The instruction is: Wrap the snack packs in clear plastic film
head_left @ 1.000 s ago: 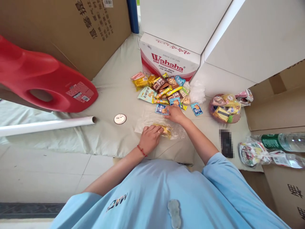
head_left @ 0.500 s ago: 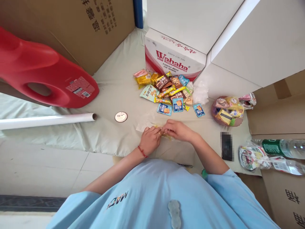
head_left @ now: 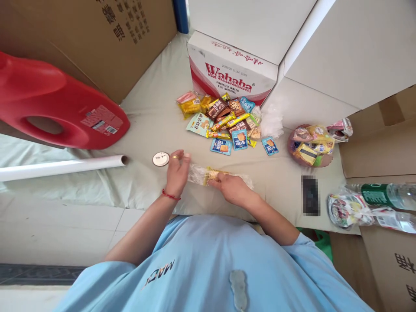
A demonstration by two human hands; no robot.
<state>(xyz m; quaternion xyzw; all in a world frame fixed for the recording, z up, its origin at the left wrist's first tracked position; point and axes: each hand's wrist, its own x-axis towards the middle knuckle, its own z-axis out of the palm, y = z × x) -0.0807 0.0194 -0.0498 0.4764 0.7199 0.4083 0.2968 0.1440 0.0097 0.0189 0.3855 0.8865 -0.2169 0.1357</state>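
A clear plastic bag [head_left: 196,174] lies stretched sideways in front of my body, with a yellow-edged snack packet [head_left: 210,174] at its middle. My left hand [head_left: 178,171] is closed on the bag's left end, beside a round pin badge [head_left: 160,158] that lies back-side up. Over the yellow packet, my right hand [head_left: 235,188] grips it through the plastic with thumb and fingers; part of the packet is hidden beneath. Beyond my hands is a pile of wrapped snacks [head_left: 238,121], with a loose blue snack packet [head_left: 270,146] at its right.
Behind the pile stands a Wahaha water carton [head_left: 227,78]. A red jug [head_left: 71,117] and a white tube [head_left: 65,168] are at left. To the right are a bowl of snacks [head_left: 294,154], a blurred-out dark object [head_left: 310,195] and plastic bottles [head_left: 390,195].
My hands have moved apart, the left one going left with the bag's end. The plastic is now pulled out long, and the yellow packet shows between my hands.
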